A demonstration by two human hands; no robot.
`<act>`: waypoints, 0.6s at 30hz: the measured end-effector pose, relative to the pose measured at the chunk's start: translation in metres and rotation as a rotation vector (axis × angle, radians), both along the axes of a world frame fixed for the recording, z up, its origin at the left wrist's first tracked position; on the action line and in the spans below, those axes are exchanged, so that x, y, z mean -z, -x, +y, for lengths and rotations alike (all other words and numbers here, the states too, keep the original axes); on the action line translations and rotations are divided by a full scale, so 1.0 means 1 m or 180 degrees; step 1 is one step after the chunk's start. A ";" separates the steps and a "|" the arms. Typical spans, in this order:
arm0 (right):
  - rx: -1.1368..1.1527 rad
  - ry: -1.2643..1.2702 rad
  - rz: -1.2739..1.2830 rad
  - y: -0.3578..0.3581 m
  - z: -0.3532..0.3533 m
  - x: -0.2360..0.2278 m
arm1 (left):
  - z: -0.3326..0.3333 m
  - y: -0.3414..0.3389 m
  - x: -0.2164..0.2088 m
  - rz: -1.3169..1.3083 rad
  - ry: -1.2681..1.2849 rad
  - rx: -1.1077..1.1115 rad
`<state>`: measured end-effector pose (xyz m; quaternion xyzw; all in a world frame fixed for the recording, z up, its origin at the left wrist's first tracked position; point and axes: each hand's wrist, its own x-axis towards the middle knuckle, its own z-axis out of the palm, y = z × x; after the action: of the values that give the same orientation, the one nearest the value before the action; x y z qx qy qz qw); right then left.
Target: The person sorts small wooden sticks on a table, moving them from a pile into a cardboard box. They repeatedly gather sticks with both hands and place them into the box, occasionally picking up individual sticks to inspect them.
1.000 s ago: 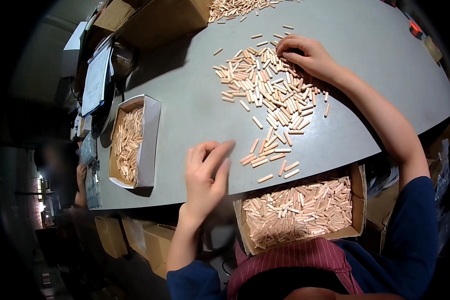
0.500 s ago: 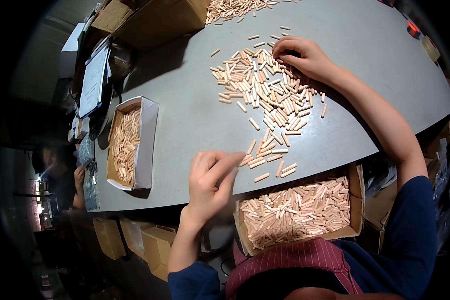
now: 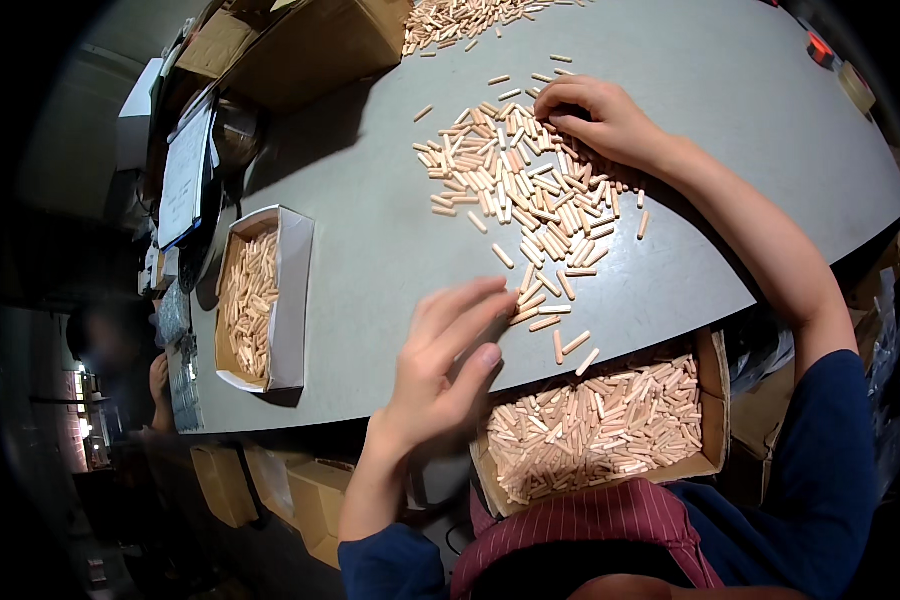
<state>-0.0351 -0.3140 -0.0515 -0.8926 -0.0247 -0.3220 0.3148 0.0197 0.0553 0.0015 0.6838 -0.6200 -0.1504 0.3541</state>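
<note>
Many short wooden dowels [image 3: 502, 175] with rounded ends lie loosely heaped on the grey table, trailing to its near edge. My left hand [image 3: 448, 350] is open, slightly blurred, its fingers stretched toward the dowels at the near end of the trail. At the far right of the heap, my right hand [image 3: 610, 125] is curled with its fingertips down among the dowels; what it pinches, if anything, is hidden. Below the near edge stands a cardboard box [image 3: 712, 400] full of dowels. One dowel [image 3: 587, 362] lies slanted right at that edge, above the box.
On the left of the grey table [image 3: 370, 260] stands a small white-sided carton [image 3: 292, 300] with dowels inside. Another dowel pile [image 3: 460, 22] and a large cardboard box [image 3: 320, 45] are at the back. A clipboard [image 3: 185, 180] and tape roll [image 3: 855, 88] sit at the sides.
My left hand has moved right and slightly away from me, and its fingers have spread. Dowels near the table's front edge have shifted, one onto the edge. My right hand stays about in place.
</note>
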 end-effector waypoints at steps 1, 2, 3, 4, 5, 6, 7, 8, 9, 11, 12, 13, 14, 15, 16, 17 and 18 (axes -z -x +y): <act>-0.0003 0.0006 -0.0010 0.000 0.000 0.002 | -0.006 -0.001 -0.001 -0.0204 0.0036 0.0022; -0.0019 0.0015 -0.0036 -0.001 0.000 0.001 | -0.009 -0.003 -0.002 -0.0361 -0.0175 0.0281; -0.0033 0.0025 -0.0061 -0.002 0.000 0.001 | -0.011 -0.001 -0.001 -0.0357 -0.0152 0.0373; -0.0052 0.0087 -0.0117 -0.003 0.000 0.001 | -0.016 0.003 0.003 -0.0354 -0.0128 0.0466; -0.0061 0.0024 -0.0110 -0.003 0.000 0.002 | -0.021 0.007 0.006 -0.0342 -0.0093 0.0574; -0.0070 -0.0037 -0.0105 -0.003 -0.001 0.002 | -0.025 0.011 0.004 -0.0451 -0.0177 0.0640; -0.0081 -0.0098 -0.0100 -0.002 -0.001 0.003 | -0.029 0.015 0.002 -0.0555 -0.0195 0.0719; -0.0054 -0.0068 -0.0128 -0.003 0.000 0.002 | -0.033 0.019 0.001 -0.0661 -0.0217 0.0790; -0.0067 -0.0264 0.0025 -0.002 -0.001 0.001 | -0.035 0.022 0.001 -0.0767 -0.0240 0.0858; -0.0082 -0.0650 0.0335 0.000 0.000 -0.003 | -0.035 0.026 0.002 -0.0731 -0.0364 0.1093; -0.0054 -0.0903 0.0331 0.002 0.002 -0.005 | -0.034 0.027 0.000 -0.0633 -0.0426 0.1250; -0.0053 -0.1229 0.0505 0.004 0.004 -0.007 | -0.032 0.029 -0.001 -0.0535 -0.0490 0.1406; -0.0061 -0.1563 0.0669 0.006 0.007 -0.014 | -0.027 0.030 -0.003 -0.0324 -0.0384 0.1518; -0.0072 -0.1898 0.0832 0.008 0.008 -0.019 | -0.022 0.029 -0.004 0.0086 -0.0454 0.1727; -0.0147 -0.1887 0.0613 0.003 0.005 -0.011 | -0.016 0.026 -0.005 0.0499 -0.0526 0.1930; -0.0153 -0.1976 0.0528 0.004 0.005 -0.011 | -0.013 0.023 -0.005 0.0919 -0.0595 0.2135; -0.0160 -0.2066 0.0443 0.004 0.005 -0.011 | -0.014 0.023 -0.008 0.1253 -0.0410 0.2026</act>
<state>-0.0391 -0.3092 -0.0407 -0.7647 0.0787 -0.2435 0.5914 -0.0033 0.0416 0.0092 0.4358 -0.7108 -0.4201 0.3582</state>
